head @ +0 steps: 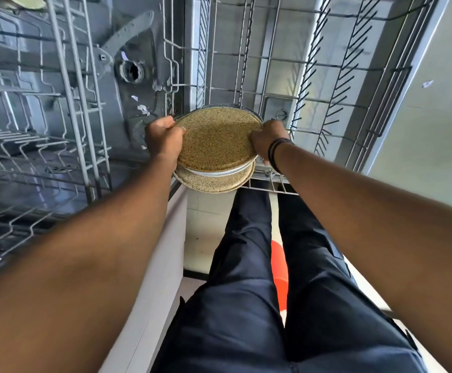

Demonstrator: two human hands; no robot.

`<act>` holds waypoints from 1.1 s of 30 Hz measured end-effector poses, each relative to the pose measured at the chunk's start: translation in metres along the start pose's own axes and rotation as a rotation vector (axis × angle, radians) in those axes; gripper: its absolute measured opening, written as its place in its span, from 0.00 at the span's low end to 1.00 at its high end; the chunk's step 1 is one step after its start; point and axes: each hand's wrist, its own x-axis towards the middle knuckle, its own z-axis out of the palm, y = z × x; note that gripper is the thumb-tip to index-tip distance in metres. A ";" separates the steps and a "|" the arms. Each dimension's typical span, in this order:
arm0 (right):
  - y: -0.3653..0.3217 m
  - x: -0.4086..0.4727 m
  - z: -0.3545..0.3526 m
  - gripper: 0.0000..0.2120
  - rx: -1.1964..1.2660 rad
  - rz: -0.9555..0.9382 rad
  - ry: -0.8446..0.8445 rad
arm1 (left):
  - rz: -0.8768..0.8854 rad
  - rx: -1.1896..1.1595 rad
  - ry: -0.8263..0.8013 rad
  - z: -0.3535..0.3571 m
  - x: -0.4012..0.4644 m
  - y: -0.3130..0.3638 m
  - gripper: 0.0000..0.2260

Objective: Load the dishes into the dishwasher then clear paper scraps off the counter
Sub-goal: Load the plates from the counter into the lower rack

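Left hand [164, 138] & right hand [266, 140] each grip opposite rims of a stack of round speckled tan ceramic plates [216, 141], held above the pulled-out grey wire dishwasher rack [327, 76]. Rack looks bare; loading barely begun, counter scraps not in view.

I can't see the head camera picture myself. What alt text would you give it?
Seen from above, a person's left hand and right hand grip opposite edges of a stack of speckled tan plates over an empty pulled-out dishwasher rack. The open dishwasher tub is at left, and the person's dark trousers fill the bottom.
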 end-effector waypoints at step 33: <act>0.012 0.000 -0.003 0.03 0.137 0.003 0.004 | 0.038 0.292 0.019 0.038 0.006 0.002 0.26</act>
